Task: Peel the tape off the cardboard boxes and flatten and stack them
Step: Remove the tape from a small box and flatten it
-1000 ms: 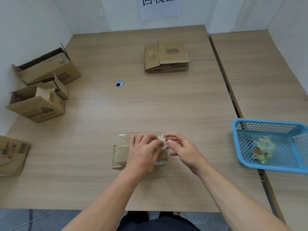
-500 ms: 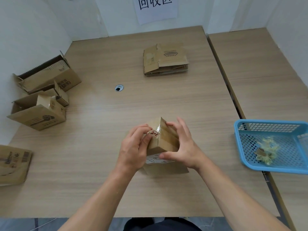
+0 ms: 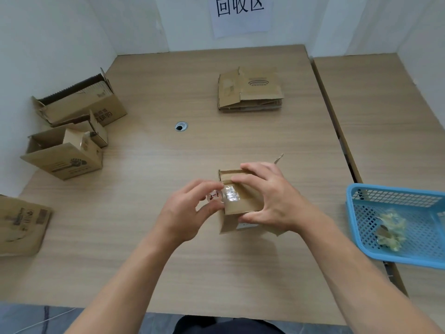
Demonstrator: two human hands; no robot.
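Near the tabletop's front edge, the right hand grips a small box; the left hand pinches its tape. A basket at the right edge holds wadded tape. Flattened boxes lie stacked near the far edge.

one cable hole marks the table. to its left lie three cardboard boxes. beyond it, rightward, is one flattened stack. nearer, to its right, are one taped box bearing one tape strip, one left hand and one right hand. far right is one blue basket with one tape wad.
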